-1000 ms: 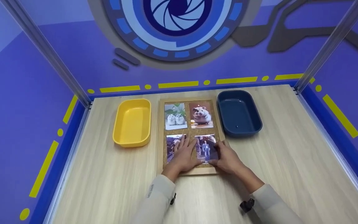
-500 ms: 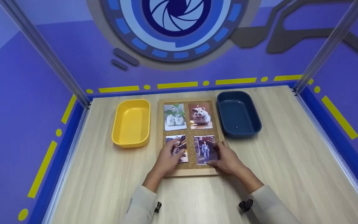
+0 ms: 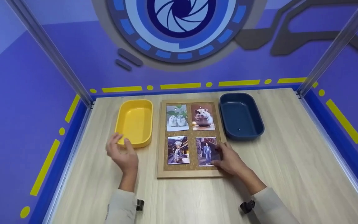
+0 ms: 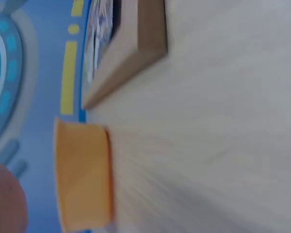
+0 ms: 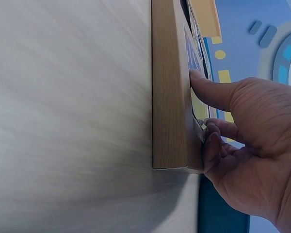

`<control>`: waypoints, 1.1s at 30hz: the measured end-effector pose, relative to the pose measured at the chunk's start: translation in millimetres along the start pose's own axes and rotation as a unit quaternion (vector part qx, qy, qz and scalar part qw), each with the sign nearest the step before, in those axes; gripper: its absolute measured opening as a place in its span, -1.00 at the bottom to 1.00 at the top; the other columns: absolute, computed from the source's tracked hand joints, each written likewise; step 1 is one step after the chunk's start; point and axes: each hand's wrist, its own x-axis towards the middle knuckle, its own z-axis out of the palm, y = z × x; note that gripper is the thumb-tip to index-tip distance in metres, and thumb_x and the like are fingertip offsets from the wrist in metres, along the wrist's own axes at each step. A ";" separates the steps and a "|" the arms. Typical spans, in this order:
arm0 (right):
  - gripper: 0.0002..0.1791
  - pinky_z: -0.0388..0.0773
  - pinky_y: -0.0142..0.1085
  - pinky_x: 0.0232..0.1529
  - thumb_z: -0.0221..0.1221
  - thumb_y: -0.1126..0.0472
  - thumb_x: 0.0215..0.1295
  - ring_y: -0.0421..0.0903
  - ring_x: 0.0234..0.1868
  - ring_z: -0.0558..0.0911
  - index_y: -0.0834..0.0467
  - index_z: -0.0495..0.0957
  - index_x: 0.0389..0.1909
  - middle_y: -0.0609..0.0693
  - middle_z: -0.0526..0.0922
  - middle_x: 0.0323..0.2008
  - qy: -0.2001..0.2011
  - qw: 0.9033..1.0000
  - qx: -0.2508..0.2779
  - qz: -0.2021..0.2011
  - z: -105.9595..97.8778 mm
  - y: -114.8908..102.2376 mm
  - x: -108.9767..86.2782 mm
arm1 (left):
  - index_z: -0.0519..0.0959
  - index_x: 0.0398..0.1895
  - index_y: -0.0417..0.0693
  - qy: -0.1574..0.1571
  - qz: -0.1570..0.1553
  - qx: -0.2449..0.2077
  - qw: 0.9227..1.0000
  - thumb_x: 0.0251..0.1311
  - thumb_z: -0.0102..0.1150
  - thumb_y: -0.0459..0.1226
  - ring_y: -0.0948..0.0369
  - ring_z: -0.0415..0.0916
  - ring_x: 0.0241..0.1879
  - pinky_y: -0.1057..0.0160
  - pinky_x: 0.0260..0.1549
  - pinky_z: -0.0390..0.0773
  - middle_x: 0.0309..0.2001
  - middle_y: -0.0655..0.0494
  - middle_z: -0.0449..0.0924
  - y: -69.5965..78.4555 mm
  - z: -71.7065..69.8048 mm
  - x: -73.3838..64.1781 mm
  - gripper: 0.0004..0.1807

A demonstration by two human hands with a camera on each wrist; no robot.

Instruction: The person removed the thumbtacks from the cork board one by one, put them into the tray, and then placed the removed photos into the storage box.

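Note:
Four-cornered and wood-framed, a cork board [image 3: 192, 173] lies flat with printed photos on it. My right hand [image 3: 230, 159] holds the lower right photo [image 3: 206, 151], which shows a standing figure in blue; its thumb is at the bottom edge and its fingertips at the right edge. In the right wrist view the thumb [image 5: 213, 92] lies on the photo, other fingers curled beside it. My left hand [image 3: 124, 156] holds nothing, fingers loosely bent over the front rim of the yellow tray [image 3: 135, 121]. Another photo [image 3: 178, 151], of a figure in a white hat, lies at the lower left.
Two hamster photos, one with a plant [image 3: 177, 117] and one of a single hamster [image 3: 203, 117], occupy the board's upper half. A dark blue tray [image 3: 241, 116] stands right beside the board. Printed panels [image 3: 179, 73] wall the wooden table [image 3: 194, 202] at back and sides.
My left hand has lifted off the lower left photo and moved left to the yellow tray, uncovering that photo. My right hand stays at the lower right photo.

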 end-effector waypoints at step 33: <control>-0.20 0.56 0.16 0.34 0.61 0.15 0.10 0.20 0.18 0.64 0.24 0.50 0.34 0.21 0.52 0.21 0.013 1.000 -0.008 0.005 2.9 -4.2 -0.7 | -0.16 0.77 0.47 -0.239 -0.412 -0.083 0.875 0.56 0.18 -0.23 0.28 -0.17 0.76 0.18 0.73 0.05 0.78 0.34 -0.23 -62.3 -20.9 31.2 -0.05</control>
